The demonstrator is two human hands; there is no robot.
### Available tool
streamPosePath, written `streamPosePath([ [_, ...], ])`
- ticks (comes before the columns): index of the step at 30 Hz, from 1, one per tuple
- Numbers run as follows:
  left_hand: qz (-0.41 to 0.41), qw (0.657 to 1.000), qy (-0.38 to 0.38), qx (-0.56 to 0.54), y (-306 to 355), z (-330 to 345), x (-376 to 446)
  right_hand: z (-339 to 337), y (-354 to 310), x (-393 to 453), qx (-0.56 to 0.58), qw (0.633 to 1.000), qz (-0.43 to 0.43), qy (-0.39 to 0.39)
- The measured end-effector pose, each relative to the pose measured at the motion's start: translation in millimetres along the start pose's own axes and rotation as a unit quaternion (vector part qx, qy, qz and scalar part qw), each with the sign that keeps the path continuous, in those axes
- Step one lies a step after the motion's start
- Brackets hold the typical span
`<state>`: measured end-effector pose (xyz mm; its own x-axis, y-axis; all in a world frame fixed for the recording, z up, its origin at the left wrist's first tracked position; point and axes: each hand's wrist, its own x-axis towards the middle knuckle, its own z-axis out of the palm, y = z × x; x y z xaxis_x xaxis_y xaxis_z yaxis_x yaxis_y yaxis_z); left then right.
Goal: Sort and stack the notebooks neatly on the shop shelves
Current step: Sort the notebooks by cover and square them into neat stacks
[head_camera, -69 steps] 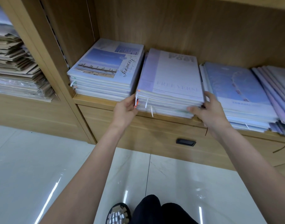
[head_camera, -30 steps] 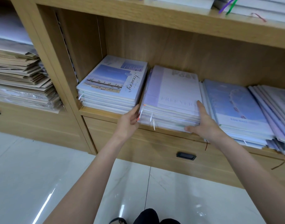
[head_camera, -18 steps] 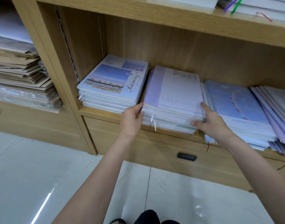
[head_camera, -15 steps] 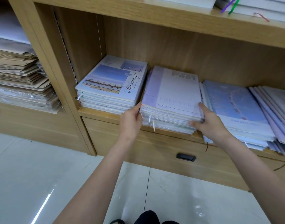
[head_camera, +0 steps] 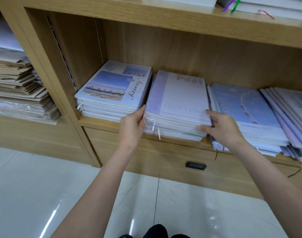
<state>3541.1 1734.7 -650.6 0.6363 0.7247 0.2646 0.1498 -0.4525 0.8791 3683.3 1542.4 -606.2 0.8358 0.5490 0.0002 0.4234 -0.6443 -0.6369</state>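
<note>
Three notebook stacks and a slanted pile sit on the lower wooden shelf (head_camera: 112, 123). The middle stack (head_camera: 179, 100) has a lilac "Free Verse" cover and white ribbon markers hanging at its front. My left hand (head_camera: 132, 127) presses against this stack's left front corner, thumb up along the edge. My right hand (head_camera: 222, 129) holds the right front corner, with the thumb on the front edge and the index finger on the top cover. The "Scenery" stack (head_camera: 112, 90) lies to the left, and the blue Ferris-wheel stack (head_camera: 244, 107) to the right.
Slanted lilac notebooks (head_camera: 290, 110) lean at the far right. An upper shelf (head_camera: 164, 16) holds more notebooks. Brown paper-covered books (head_camera: 18, 83) fill the left bay. A drawer with a black handle (head_camera: 195, 165) sits below, above a glossy tiled floor (head_camera: 44, 194).
Both hands have stayed on the middle stack, shifting it slightly on the shelf. My right hand has slid from the stack's right side to its front right corner.
</note>
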Motion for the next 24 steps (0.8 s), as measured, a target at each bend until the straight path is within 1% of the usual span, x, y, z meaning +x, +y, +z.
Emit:
streamPosePath([
  [5,0.045,0.994,0.043,0.094,1,3,-5,0,3,-1,0.001,1.0,-0.017,0.002],
  [8,0.045,0.993,0.058,0.094,1,6,-7,0,3,-2,-0.013,0.999,-0.033,-0.002],
  [10,0.03,0.995,0.065,0.062,-3,6,-9,1,9,-4,0.017,0.999,-0.031,-0.002],
  [12,0.001,0.999,0.039,0.007,-10,4,-15,7,16,-11,0.076,0.997,-0.017,-0.012],
  [14,-0.029,1.0,-0.005,-0.011,-18,2,-24,19,21,-20,0.12,0.993,-0.007,-0.022],
  [15,-0.046,0.999,-0.024,-0.013,-20,3,-28,25,22,-23,0.126,0.992,-0.007,-0.014],
  [16,-0.065,0.997,-0.038,-0.016,-22,6,-30,30,22,-23,0.113,0.993,-0.016,0.001],
  [20,-0.161,0.983,-0.064,-0.054,-13,12,-24,40,19,-23,-0.006,0.997,-0.05,0.062],
  [22,-0.185,0.977,-0.063,-0.082,-8,11,-20,45,19,-26,-0.044,0.994,-0.051,0.085],
  [24,-0.184,0.974,-0.066,-0.111,-2,13,-23,48,19,-29,-0.061,0.992,-0.049,0.094],
])
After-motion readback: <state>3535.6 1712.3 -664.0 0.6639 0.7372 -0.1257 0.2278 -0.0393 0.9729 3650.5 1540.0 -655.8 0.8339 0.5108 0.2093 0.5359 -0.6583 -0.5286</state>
